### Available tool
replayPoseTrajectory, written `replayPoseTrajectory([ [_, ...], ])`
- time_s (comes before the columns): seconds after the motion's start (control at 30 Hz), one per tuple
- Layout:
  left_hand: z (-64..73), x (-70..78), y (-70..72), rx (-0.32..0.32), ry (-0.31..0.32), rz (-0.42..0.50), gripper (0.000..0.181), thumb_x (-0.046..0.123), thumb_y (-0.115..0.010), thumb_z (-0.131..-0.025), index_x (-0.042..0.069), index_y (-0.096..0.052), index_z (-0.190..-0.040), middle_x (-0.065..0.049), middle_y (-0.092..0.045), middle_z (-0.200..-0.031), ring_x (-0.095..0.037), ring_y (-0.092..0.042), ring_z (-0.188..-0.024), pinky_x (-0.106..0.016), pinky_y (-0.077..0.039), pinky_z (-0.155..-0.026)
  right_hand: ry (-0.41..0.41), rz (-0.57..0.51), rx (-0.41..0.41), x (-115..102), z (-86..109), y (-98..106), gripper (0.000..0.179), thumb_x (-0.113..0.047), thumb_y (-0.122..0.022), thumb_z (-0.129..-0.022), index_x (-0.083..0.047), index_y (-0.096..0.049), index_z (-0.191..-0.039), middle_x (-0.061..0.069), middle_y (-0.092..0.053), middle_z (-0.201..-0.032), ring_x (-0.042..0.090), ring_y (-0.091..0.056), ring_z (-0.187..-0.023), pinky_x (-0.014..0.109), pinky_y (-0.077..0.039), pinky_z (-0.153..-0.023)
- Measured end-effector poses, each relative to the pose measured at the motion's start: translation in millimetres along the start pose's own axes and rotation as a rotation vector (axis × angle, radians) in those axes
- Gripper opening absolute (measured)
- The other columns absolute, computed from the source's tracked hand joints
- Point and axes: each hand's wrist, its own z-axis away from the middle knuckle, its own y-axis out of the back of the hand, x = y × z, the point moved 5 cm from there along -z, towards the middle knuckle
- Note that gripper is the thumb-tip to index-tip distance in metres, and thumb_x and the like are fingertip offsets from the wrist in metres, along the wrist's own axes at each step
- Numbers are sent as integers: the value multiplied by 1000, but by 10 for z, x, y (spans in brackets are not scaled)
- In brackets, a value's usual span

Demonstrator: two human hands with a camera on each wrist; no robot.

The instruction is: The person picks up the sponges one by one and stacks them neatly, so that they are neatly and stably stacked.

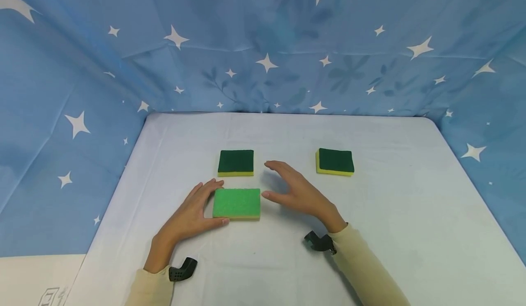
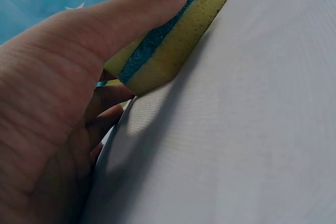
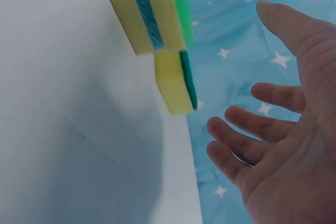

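Observation:
A bright green-topped sponge (image 1: 237, 202) lies flat on a second, blue-layered sponge (image 2: 149, 48), the two stacked on the white table. My left hand (image 1: 191, 217) holds the stack at its left end, thumb along the near side and fingers around the far left corner. In the left wrist view the thumb (image 2: 152, 9) presses near the seam between the two sponges. My right hand (image 1: 300, 192) is just right of the stack, apart from it, with thumb and fingers spread and nothing in the grasp.
Behind the stack lies a dark green sponge (image 1: 236, 162) with yellow foam. Another dark green sponge (image 1: 335, 160) sits farther right, beyond my right hand. A blue star-patterned curtain (image 1: 267, 82) borders the white tabletop (image 1: 390, 214) at the back and sides.

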Motion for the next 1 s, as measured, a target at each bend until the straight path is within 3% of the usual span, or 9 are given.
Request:
replayPoseTrajectory([
  [0.23,1,-10,-7,-4,0,7,101,57,-87,-84,15,-42,-163,-13,-34,-171,-36,-23,-160,-58,-18,-129,-47,4,46,106,51,225,84,-50,-76,-99,-18,-39,-167,2,-39,-169,25,-35,-156,56,-34,-125],
  [0.5,3,-13,4,-2,6,2,101,57,-87,-84,14,-42,-163,-13,-35,-171,-37,-23,-160,-59,-18,-129,-79,21,113,195,99,472,85,-45,-77,-100,-18,-35,-169,2,-35,-172,26,-32,-157,61,-32,-124],
  [1.0,3,-7,4,3,2,-1,101,57,-88,-83,14,-42,-163,-13,-35,-171,-37,-24,-160,-57,-18,-129,-123,49,156,383,182,702,91,-45,-77,-100,-24,-26,-172,2,-27,-175,29,-26,-160,66,-30,-123],
])
